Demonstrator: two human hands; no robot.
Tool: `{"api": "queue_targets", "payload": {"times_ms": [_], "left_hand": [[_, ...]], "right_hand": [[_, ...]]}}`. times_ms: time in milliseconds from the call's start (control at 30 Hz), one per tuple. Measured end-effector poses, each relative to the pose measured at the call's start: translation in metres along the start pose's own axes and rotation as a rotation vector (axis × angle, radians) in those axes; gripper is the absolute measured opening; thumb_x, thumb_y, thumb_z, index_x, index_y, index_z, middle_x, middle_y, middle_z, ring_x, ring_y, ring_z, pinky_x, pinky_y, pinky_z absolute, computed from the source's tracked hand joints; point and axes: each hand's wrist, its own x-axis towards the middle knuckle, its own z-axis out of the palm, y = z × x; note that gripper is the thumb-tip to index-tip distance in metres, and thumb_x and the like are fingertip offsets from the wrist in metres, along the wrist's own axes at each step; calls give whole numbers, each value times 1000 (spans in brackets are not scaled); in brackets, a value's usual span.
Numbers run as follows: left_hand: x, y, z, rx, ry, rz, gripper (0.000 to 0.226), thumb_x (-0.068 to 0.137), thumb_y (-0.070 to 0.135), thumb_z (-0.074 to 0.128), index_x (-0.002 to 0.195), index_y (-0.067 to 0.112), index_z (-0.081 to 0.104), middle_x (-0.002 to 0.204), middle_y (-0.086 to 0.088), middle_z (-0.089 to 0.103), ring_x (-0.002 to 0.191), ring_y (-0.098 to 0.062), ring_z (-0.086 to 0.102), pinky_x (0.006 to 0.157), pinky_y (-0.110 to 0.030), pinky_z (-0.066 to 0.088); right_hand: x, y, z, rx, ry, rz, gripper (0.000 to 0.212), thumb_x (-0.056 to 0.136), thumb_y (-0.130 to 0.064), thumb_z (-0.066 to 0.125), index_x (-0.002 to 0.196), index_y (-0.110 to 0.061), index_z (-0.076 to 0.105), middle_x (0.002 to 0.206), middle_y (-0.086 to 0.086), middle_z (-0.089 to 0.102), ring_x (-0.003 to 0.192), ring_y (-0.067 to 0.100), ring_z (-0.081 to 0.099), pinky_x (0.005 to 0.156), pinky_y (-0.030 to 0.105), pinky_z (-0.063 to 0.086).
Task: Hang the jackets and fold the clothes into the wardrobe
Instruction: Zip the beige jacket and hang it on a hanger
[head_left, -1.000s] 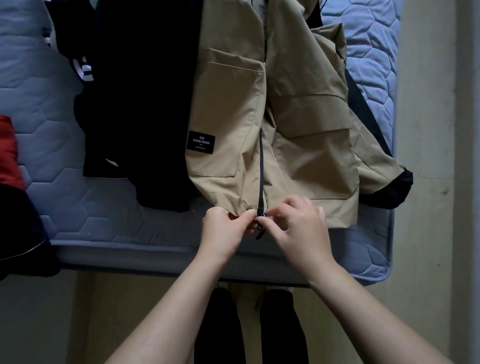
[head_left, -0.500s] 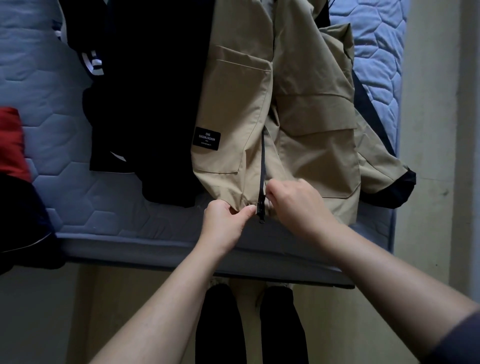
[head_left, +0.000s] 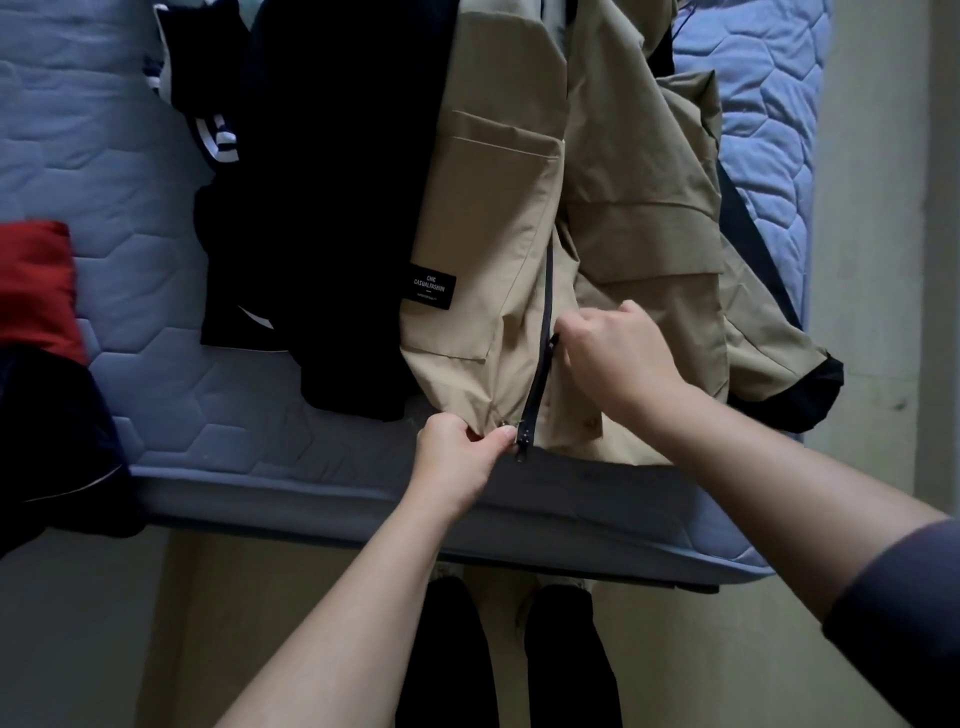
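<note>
Garments and body parts, counted. One tan jacket (head_left: 639, 171), bearing one dark zip (head_left: 540, 364), one black label (head_left: 428, 286) and two patch pockets (head_left: 483, 218). One black garment (head_left: 337, 182); one striped garment (head_left: 213, 137); one red garment (head_left: 34, 280); one dark garment at the left edge (head_left: 47, 441). One quilted blue mattress (head_left: 104, 156). Two hands: left hand (head_left: 457, 454), right hand (head_left: 613, 353). Two black trouser legs (head_left: 447, 654).

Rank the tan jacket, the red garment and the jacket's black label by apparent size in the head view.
1. tan jacket
2. red garment, though the frame edge cuts it off
3. black label
</note>
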Motion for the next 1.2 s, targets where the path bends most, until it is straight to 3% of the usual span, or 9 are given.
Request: {"api": "queue_targets", "payload": {"times_ms": [200, 267, 367, 467, 567, 633, 800, 1000, 1200], "left_hand": [[-3, -19, -5, 98, -36, -112, 46, 80, 35, 73, 58, -2, 57, 50, 0, 58, 52, -18, 55, 49, -26, 39], [-1, -16, -5, -16, -44, -264, 37, 85, 32, 69, 71, -2, 66, 58, -3, 69, 60, -19, 67, 57, -29, 52], [4, 7, -15, -114, -182, -524, 38, 94, 33, 56, 76, 1, 66, 66, -11, 70, 48, -23, 64, 44, -25, 50], [16, 35, -26, 455, -2, -172, 34, 87, 49, 55, 72, 19, 64, 71, 2, 69, 67, -21, 67, 58, -25, 47], [27, 75, -17, 627, 177, 134, 47, 74, 70, 56, 92, 26, 54, 91, 7, 59, 86, -20, 60, 65, -29, 40], [38, 94, 1, 675, 36, 94, 52, 75, 70, 53, 100, 24, 55, 100, 3, 62, 96, -24, 61, 69, -31, 41], [52, 101, 27, 616, -82, 224, 16, 86, 35, 50, 78, 23, 56, 84, 1, 60, 88, -29, 58, 66, -30, 37], [55, 83, 12, 700, -191, 173, 36, 86, 44, 58, 60, 22, 48, 66, 9, 50, 73, -21, 51, 59, -27, 34], [41, 52, -6, 866, -433, 51, 25, 89, 44, 58, 90, 20, 66, 87, 3, 63, 84, -18, 62, 69, -31, 50]], "right_hand": [[17, 9, -7, -58, -39, 68, 18, 78, 2, 43, 76, -15, 40, 82, 13, 66, 71, 33, 61, 64, 33, 21], [11, 4, -4, -35, -57, 82, 15, 84, -2, 44, 79, -16, 38, 84, 11, 66, 67, 32, 55, 61, 32, 24], [6, 3, -5, 37, -98, 145, 6, 91, -10, 44, 86, -12, 46, 85, 9, 64, 67, 30, 46, 57, 32, 27], [9, 10, -19, 122, -126, 183, 14, 94, -18, 43, 95, -12, 56, 89, 9, 64, 79, 35, 56, 61, 33, 34], [16, 15, -37, 164, -145, 165, 14, 91, -21, 46, 92, -16, 59, 86, 6, 64, 81, 34, 56, 60, 32, 35], [21, 18, -45, 157, -147, 164, 14, 90, -22, 46, 89, -16, 58, 84, 6, 62, 78, 34, 55, 60, 32, 36], [30, 27, -50, 0, -149, 103, 6, 82, -15, 50, 88, -17, 51, 76, 3, 53, 65, 31, 44, 56, 30, 29], [46, 34, -52, -234, -89, -103, 29, 84, -5, 44, 111, -11, 54, 92, 3, 65, 81, 31, 65, 52, 29, 24], [70, 36, -74, -207, -49, -68, 23, 83, -8, 48, 103, -10, 56, 97, 5, 67, 88, 33, 66, 59, 32, 33]]}}
